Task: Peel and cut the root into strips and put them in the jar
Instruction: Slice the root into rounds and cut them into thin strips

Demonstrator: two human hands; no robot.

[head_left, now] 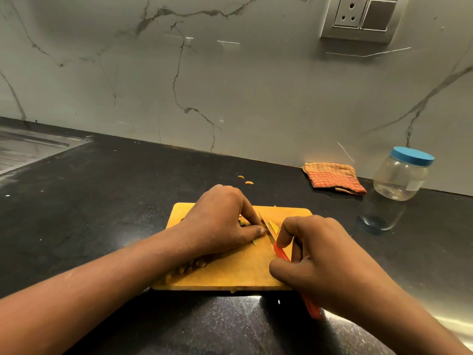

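The left hand point(220, 221) is pinning the root point(242, 222) to the board point(238, 272), steadying it for the knife point(268, 230) that the right hand point(317, 260) is gripping. Strips point(274, 226) are lying beside the blade. The lidded jar point(401, 175) is standing well apart on the desk point(128, 201).

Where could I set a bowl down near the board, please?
Bare counter lies between sink and board, and between board and jar. The board is crowded: left hand, right hand, knife, root, peels.
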